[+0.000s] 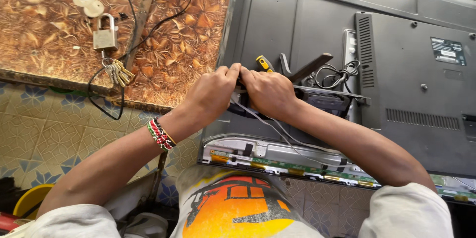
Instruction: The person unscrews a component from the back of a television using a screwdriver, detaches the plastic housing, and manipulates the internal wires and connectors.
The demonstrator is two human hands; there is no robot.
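both hands meet at the back of a flat television point(396, 69) that lies face down, its grey rear panel up. the left hand point(213, 92) and the right hand point(270, 92) are curled tight, knuckles nearly touching, fingers bent over something small and dark at the near edge of the rear cover point(277, 15) — what exactly they pinch is hidden under the fingers, so i can only say both are closed around a part at that seam. the thumbs press toward each other, which reads as a pulling or prying hold that needs force from both sides.

a screwdriver with a yellow and black handle point(264, 63) lies on the cover just beyond the fingers, kept within reach. beside it a dark stand bracket point(305, 67) sticks up at a slant, and a coiled black cable point(339, 73) rests to its right. along the near edge the set is open: a strip of green circuit board point(297, 167) with gold connectors shows, and thin white wires point(277, 129) run under the right wrist.

on the brown patterned mat point(49, 20) to the left, well apart from the work, sit a padlock point(105, 35) with a bunch of keys point(118, 72) — set aside. the left wrist wears a beaded bracelet point(160, 134).
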